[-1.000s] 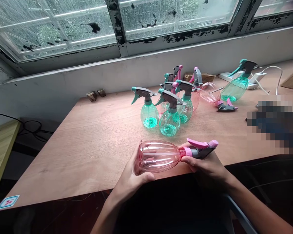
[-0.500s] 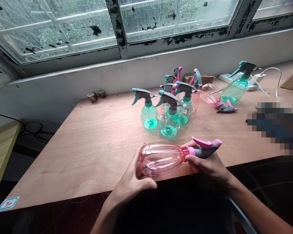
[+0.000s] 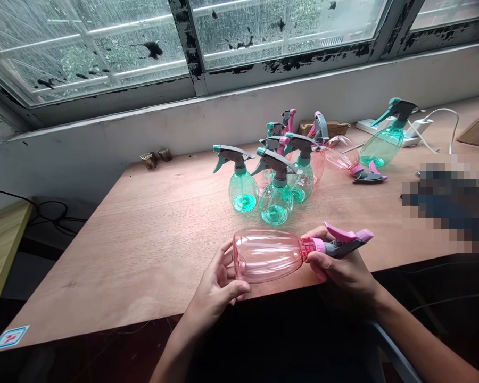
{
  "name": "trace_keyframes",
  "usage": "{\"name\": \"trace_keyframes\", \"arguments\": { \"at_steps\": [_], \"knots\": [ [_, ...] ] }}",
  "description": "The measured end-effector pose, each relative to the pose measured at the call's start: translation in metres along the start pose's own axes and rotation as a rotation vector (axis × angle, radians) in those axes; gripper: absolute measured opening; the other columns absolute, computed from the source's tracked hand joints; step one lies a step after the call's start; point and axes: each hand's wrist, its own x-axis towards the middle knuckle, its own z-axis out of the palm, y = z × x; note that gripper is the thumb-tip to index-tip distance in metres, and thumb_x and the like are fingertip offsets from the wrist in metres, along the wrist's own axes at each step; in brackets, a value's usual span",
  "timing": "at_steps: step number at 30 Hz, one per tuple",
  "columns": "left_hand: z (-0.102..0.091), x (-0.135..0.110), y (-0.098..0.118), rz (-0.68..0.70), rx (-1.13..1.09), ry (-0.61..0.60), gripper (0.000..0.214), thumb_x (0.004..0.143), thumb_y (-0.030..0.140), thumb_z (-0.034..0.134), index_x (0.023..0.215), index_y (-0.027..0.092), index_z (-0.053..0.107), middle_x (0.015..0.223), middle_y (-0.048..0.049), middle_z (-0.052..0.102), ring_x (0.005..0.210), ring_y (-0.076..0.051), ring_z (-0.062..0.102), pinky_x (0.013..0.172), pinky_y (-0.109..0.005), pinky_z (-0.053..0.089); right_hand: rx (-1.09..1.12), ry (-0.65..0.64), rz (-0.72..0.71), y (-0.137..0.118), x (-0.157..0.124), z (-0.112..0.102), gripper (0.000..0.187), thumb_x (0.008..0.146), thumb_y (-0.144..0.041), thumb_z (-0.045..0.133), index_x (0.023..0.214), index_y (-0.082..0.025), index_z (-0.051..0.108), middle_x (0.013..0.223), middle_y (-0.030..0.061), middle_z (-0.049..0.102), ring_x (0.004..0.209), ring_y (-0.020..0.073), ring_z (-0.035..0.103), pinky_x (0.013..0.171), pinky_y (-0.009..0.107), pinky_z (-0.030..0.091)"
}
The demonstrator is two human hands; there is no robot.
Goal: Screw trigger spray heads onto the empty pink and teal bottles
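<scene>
I hold a clear pink spray bottle (image 3: 269,255) sideways over the near edge of the wooden table (image 3: 143,250). My left hand (image 3: 217,287) cups its round base with curled fingers. My right hand (image 3: 341,268) is wrapped round the neck, just under the pink and grey trigger head (image 3: 345,242), which points right. The bottle looks empty.
A cluster of green and pink spray bottles (image 3: 277,178) stands mid-table. A pink bottle (image 3: 349,159) lies on its side behind them, and a green one (image 3: 385,141) leans by a white power strip (image 3: 383,127) with a cable. A blurred patch covers the right.
The pink bottle has shifted a little to the right and up. My left hand's grip has slid toward the base end, with the fingers now more spread behind it.
</scene>
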Motion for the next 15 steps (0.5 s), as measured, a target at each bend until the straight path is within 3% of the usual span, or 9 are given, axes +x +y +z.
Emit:
{"name": "trace_keyframes", "arguments": {
  "at_steps": [2,4,6,11,15],
  "knots": [
    [0.0000,-0.0008,0.0017,0.009,0.028,0.010,0.086,0.075,0.031,0.084,0.150,0.036,0.040,0.105,-0.0022,0.063,0.075,-0.010,0.059,0.066,-0.019,0.051,0.002,0.015,-0.007,0.0002,0.0003,-0.0001,0.030,0.084,-0.040,0.080,0.101,-0.018,0.068,0.050,-0.0053,0.054,0.039,0.0079,0.045,0.038,0.019,0.032],
    [-0.0009,-0.0023,0.0028,0.009,0.048,-0.012,0.088,0.078,0.027,0.082,0.152,0.039,0.036,0.118,-0.0035,0.062,0.090,-0.014,0.061,0.084,-0.025,0.052,-0.005,0.035,-0.010,0.0005,0.0005,-0.0002,0.032,0.083,-0.040,0.080,0.103,-0.018,0.068,0.048,-0.0054,0.054,0.038,0.0083,0.045,0.037,0.019,0.032],
    [-0.0023,-0.0039,0.0033,-0.005,0.058,-0.041,0.091,0.080,0.028,0.080,0.154,0.042,0.028,0.127,-0.0045,0.059,0.099,-0.018,0.061,0.092,-0.030,0.050,-0.012,0.049,-0.011,0.0008,0.0005,0.0000,0.032,0.084,-0.040,0.079,0.105,-0.018,0.068,0.048,-0.0053,0.054,0.038,0.0087,0.045,0.038,0.019,0.032],
    [-0.0035,-0.0046,0.0021,0.026,0.067,-0.054,0.109,0.067,0.055,0.085,0.156,0.036,0.025,0.135,-0.0089,0.054,0.105,-0.024,0.059,0.094,-0.036,0.050,-0.020,0.015,-0.017,0.0021,-0.0001,0.0013,0.028,0.086,-0.038,0.078,0.104,-0.018,0.069,0.050,-0.0048,0.055,0.041,0.0088,0.046,0.040,0.020,0.033],
    [0.0005,-0.0020,-0.0009,0.118,0.049,0.009,0.095,0.073,0.075,0.067,0.149,0.025,0.040,0.114,-0.0093,0.062,0.083,-0.019,0.058,0.082,-0.033,0.051,-0.023,-0.004,-0.015,0.0039,-0.0013,0.0007,0.024,0.086,-0.033,0.079,0.104,-0.021,0.069,0.054,-0.0052,0.055,0.043,0.0082,0.045,0.041,0.020,0.031]
  ]
}}
